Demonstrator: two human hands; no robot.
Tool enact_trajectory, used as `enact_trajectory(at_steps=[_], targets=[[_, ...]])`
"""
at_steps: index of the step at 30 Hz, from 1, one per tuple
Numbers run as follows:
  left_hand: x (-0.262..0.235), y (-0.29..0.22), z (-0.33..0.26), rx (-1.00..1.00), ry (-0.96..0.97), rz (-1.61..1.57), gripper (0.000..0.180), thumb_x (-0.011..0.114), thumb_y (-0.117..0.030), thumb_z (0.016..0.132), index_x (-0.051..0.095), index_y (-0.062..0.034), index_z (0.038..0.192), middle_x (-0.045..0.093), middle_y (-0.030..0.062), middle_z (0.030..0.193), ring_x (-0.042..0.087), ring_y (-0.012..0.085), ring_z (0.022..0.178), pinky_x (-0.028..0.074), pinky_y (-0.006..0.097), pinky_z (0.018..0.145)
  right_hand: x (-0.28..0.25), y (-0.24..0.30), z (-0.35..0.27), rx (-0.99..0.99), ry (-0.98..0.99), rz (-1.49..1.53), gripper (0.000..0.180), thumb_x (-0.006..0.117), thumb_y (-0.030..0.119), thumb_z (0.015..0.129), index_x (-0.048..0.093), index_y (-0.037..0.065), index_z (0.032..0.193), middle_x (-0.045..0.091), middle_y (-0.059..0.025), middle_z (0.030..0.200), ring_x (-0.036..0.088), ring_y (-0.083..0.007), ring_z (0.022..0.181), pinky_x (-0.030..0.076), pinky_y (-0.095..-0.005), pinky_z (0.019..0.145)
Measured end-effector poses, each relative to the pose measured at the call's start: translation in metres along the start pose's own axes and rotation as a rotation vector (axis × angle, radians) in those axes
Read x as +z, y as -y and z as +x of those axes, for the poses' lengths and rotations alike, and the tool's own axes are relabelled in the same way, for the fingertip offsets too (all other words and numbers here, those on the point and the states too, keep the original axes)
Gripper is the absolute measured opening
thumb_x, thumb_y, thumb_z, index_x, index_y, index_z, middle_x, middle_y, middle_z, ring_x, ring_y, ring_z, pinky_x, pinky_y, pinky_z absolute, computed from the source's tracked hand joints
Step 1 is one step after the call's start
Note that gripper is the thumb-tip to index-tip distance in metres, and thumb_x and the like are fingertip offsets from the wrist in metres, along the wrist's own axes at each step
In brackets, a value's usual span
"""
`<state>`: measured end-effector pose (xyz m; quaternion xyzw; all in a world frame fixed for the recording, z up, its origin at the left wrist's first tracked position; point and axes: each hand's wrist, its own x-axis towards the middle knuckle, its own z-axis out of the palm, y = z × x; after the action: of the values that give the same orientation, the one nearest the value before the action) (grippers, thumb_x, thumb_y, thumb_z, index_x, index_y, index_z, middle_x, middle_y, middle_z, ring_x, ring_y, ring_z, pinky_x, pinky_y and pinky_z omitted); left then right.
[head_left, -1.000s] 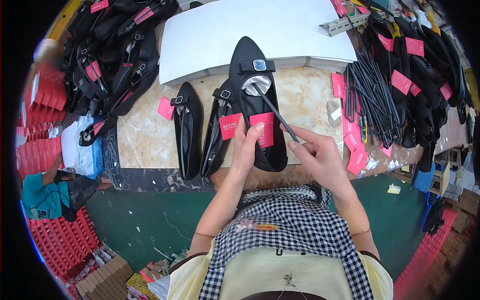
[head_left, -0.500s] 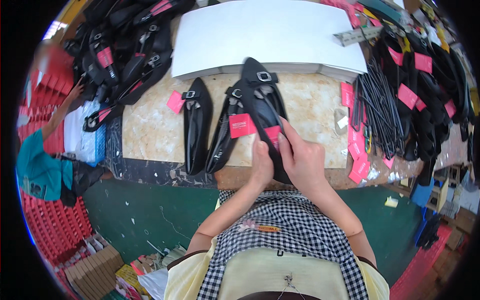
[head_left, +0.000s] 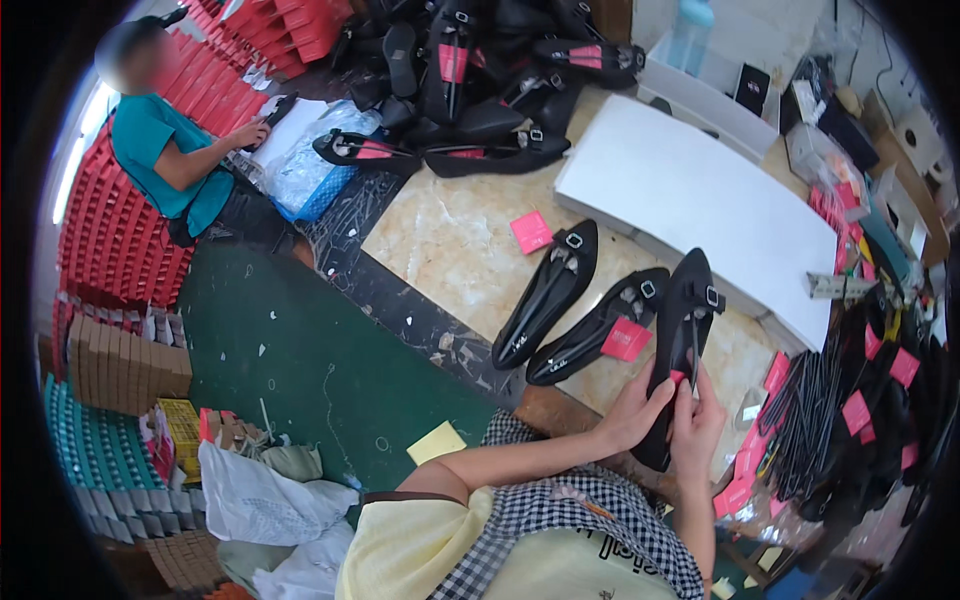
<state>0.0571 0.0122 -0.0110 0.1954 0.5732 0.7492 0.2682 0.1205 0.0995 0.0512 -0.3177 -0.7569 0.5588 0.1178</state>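
A black pointed flat shoe (head_left: 683, 315) with a square buckle is held up between my two hands, toe pointing away. My left hand (head_left: 638, 412) is closed round its left side, with the thumb at the opening. On its other side my right hand (head_left: 698, 425) grips the rim and heel part, fingers near a thin dark rod inside. A bit of pink shows by my thumbs. Just left lies a second black shoe (head_left: 600, 325) with a pink tag (head_left: 626, 340) on it. Farther left rests another black shoe (head_left: 548, 293), beside a loose pink tag (head_left: 531, 232).
A stack of white paper (head_left: 700, 210) lies behind the shoes. Thin black rods (head_left: 805, 415) and pink tags are heaped at right. Many black shoes (head_left: 480, 110) pile up at the back. A co-worker in a teal shirt (head_left: 170, 150) sits at left, near red stacked boxes (head_left: 120, 230).
My view has swung to the left, so the table appears slanted and more of the co-worker shows. The same shoe stays in my hands. The co-worker's hand has left the shoe pile.
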Motion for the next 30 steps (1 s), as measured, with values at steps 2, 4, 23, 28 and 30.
enact_trajectory(at_steps=[2,4,23,28,30], targets=[[-0.004,-0.001,0.003,0.02,0.011,0.038,0.048,0.047,-0.031,0.101,0.039,-0.0005,0.138,0.062,0.0173,0.114,0.063,0.0255,0.104,0.048,0.035,0.089,0.01,-0.01,0.002,-0.099,-0.069,-0.04,0.04,0.054,0.006,0.097,0.052,-0.001,0.136,0.053,-0.0002,0.057,0.047,-0.0048,0.047,0.039,-0.0247,0.045],[-0.009,-0.005,0.008,0.048,0.007,0.076,0.048,0.049,-0.03,0.1,0.04,0.0001,0.137,0.062,0.0192,0.115,0.063,0.0258,0.104,0.047,0.036,0.09,0.012,-0.007,0.005,-0.105,-0.115,-0.095,0.038,0.053,0.005,0.097,0.053,0.0,0.135,0.049,-0.0022,0.055,0.044,-0.0043,0.048,0.034,-0.0241,0.045],[-0.105,-0.037,0.017,0.232,0.171,1.325,0.054,0.068,-0.03,0.077,0.055,-0.0222,0.129,0.051,0.0231,0.124,0.051,0.0401,0.114,0.033,0.057,0.096,-0.062,-0.026,0.01,0.061,-0.084,-0.085,0.035,0.05,0.012,0.098,0.059,0.0,0.129,0.072,-0.0086,0.087,0.058,-0.0077,0.061,0.045,-0.0203,0.055],[-0.156,-0.077,0.041,0.27,0.319,1.117,0.035,0.071,-0.012,0.071,0.071,-0.0227,0.104,0.062,0.0179,0.117,0.064,0.0332,0.09,0.05,0.043,0.074,-0.05,-0.013,0.014,0.009,-0.012,-0.261,0.031,0.056,0.009,0.094,0.064,0.003,0.123,0.072,-0.0079,0.078,0.058,-0.0068,0.061,0.049,-0.0233,0.059],[-0.177,-0.126,0.057,0.236,0.326,1.041,0.03,0.07,-0.006,0.068,0.073,-0.0124,0.096,0.068,0.016,0.097,0.066,0.0311,0.08,0.052,0.041,0.069,-0.074,-0.027,0.003,0.032,-0.132,-0.313,0.032,0.057,0.009,0.092,0.065,0.005,0.122,0.073,-0.0094,0.08,0.062,-0.0095,0.063,0.05,-0.0254,0.061]])
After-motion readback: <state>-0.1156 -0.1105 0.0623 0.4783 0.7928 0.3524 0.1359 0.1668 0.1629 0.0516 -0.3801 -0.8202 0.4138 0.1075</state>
